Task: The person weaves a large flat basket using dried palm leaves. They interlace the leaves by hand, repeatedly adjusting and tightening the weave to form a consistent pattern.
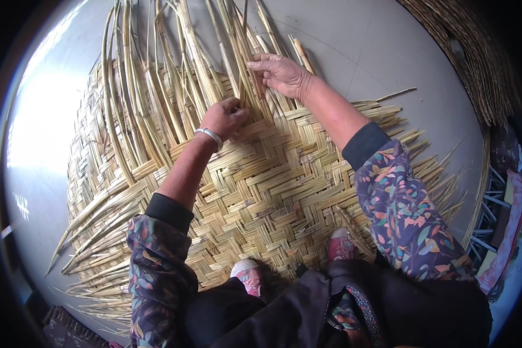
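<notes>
A mat woven from flattened straw-coloured reeds (255, 191) spreads beneath me in a zigzag pattern. My left hand (225, 118), with a silver bracelet at the wrist, is closed at the weaving edge, its fingers pinching the base of a reed strip. Farther up and to the right, my right hand (279, 75) has its fingers bent and thumb against the upper length of a reed strip (243, 58). Part of the grip is hidden by the fingers. Long unwoven reeds (124, 93) fan away from the far edge, left of my hands.
Grey smooth floor (354, 40) lies around the mat. A bundle of thin brown stalks (467, 52) rests at the far right. Metal rods (488, 209) and a pink cloth-like item (507, 232) are at the right edge. My patterned shoes (247, 277) stand on the mat.
</notes>
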